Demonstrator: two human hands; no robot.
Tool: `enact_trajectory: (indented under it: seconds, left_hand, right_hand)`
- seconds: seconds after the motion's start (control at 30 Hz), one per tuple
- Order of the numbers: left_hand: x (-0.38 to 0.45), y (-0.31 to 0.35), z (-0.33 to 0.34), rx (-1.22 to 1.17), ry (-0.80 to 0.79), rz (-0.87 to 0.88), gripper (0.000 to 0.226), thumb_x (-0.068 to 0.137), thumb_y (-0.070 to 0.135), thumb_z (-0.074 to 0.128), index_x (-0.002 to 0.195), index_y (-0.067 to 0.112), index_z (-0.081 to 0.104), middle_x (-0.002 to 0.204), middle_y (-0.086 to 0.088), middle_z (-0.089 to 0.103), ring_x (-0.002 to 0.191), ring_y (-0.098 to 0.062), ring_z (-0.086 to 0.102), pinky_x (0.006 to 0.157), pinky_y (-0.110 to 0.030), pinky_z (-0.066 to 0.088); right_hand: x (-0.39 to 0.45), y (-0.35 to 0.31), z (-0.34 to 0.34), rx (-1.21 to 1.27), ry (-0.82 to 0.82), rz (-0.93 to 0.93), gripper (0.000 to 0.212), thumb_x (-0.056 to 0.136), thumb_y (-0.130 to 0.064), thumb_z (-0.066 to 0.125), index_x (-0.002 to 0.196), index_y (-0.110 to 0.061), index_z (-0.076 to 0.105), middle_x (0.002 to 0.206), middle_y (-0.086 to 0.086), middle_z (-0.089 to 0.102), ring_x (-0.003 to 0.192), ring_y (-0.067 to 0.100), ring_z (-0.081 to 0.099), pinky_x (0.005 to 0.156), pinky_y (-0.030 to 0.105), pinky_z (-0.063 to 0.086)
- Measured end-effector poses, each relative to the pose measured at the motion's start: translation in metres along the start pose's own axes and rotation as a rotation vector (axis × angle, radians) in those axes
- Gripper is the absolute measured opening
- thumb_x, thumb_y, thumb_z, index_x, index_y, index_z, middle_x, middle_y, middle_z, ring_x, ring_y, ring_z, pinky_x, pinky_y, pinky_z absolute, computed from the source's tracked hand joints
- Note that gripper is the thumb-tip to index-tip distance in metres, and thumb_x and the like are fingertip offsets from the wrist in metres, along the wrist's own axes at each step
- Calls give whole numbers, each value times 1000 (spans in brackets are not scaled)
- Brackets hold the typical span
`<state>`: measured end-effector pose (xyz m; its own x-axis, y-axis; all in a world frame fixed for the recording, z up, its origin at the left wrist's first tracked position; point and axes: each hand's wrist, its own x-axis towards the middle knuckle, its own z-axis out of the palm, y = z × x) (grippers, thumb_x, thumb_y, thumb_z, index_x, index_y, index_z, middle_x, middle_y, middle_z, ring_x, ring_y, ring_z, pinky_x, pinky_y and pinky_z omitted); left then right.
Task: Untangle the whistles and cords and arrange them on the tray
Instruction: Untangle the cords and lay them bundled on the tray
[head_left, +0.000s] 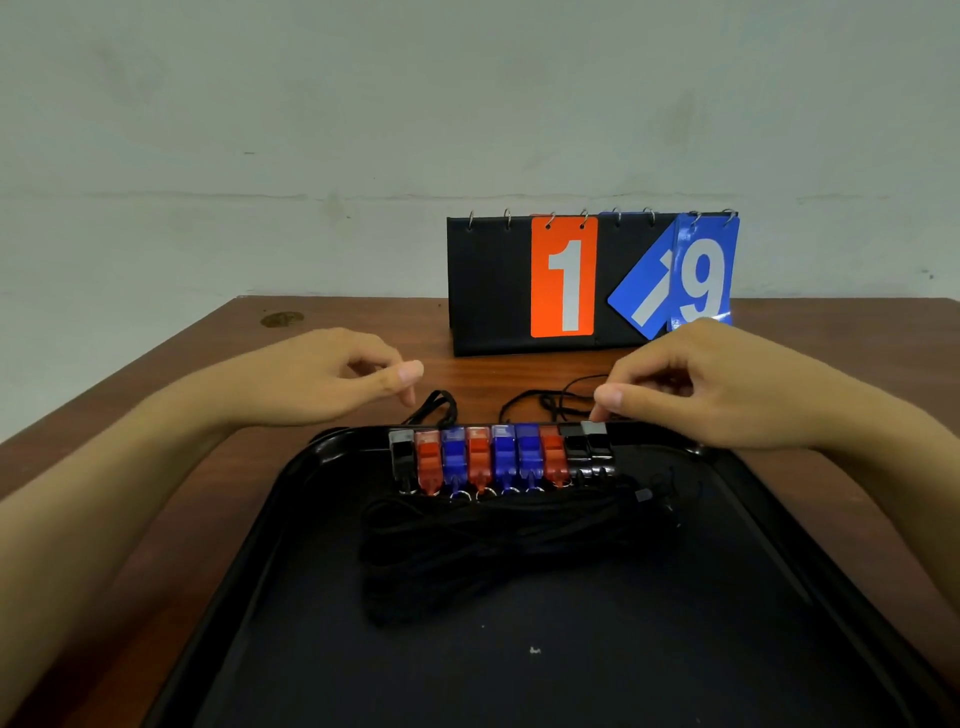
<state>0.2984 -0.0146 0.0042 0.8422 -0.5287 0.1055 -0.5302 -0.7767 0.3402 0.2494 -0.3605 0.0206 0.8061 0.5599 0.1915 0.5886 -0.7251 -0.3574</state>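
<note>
1. The whistles (501, 457) lie side by side in a row along the far edge of the tray (753, 649), long axes running near-to-far; bundled cords (498, 551) lie just nearer.
2. The right hand (727, 384) has its fingertips on the rightmost black whistle (596, 447); whether it pinches the whistle cannot be told.
3. The left hand (332, 382) hovers loosely curled, holding nothing, above the row's left end.
4. Loose cord (550, 402) on the bench (171, 374) beyond the tray is nearer the right hand.

A black flip scoreboard (592, 283) stands on a brown wooden table (218, 358) beyond the fingertips, showing an orange card (563, 278) marked 1 and blue cards (701, 275), one hanging askew, against a pale wall (363, 130).
</note>
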Motion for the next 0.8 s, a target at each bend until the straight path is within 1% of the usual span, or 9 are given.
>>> enact_trajectory:
  seconds: [0.03,0.17,0.27,0.37,0.5,0.57,0.63,0.7,0.8]
  left_hand:
    - [2,-3,4,14,-27,-13,62,85,84,25,96,47,74,117,26,68,107,12,60,95,-25,48]
    - [6,-4,14,-11,-122,-53,74,81,90,16,95,50,76,129,26,65,120,11,56,106,-27,44]
    - [10,-2,19,-37,-183,-119,83,80,91,10,113,49,73,138,18,64,128,0,57,113,-30,41]
    - [11,-4,21,-12,-205,-194,88,81,88,4,126,47,67,144,10,62,131,-10,56,114,-32,37]
    - [12,-7,20,16,-159,-201,95,73,94,3,124,46,67,126,-10,73,117,-10,66,110,-32,41]
    - [11,-8,18,41,-135,-181,96,73,94,6,123,43,69,118,-8,76,109,-9,69,107,-33,46]
    - [10,-5,15,50,-68,-149,92,77,91,11,120,38,73,115,6,77,107,-5,68,105,-36,49]
    - [8,-2,11,48,38,-120,81,85,85,19,113,35,75,114,15,74,106,0,66,103,-36,51]
    - [7,1,6,21,159,-96,52,98,65,36,108,35,77,112,19,73,101,4,65,99,-32,51]
  right_hand:
    - [0,0,1,-1,13,-2,38,91,-65,46,89,-41,75,75,2,71,64,20,60,61,36,47]
    - [1,-3,6,9,11,5,39,90,-64,46,90,-38,75,74,0,71,66,18,59,59,23,44]
    - [2,-3,9,5,-2,5,37,92,-60,48,91,-36,76,73,0,71,65,16,59,59,20,43]
    - [3,-3,10,1,-11,12,38,91,-61,47,91,-37,76,70,-2,69,64,15,60,59,22,44]
    - [4,-4,10,8,-12,20,40,89,-63,44,91,-39,75,69,-2,69,64,16,63,63,33,51]
    - [5,-3,10,4,-10,17,40,89,-64,43,92,-40,75,71,-2,70,65,17,64,64,35,51]
    - [5,-3,11,-3,-11,17,40,90,-64,42,93,-41,75,71,-2,70,65,16,64,64,35,51]
    - [5,-2,12,-5,-2,25,41,89,-64,42,93,-41,75,69,-4,69,65,15,64,64,33,51]
    - [5,-3,11,-12,8,44,46,84,-66,39,95,-38,75,72,-9,69,68,13,64,67,30,51]
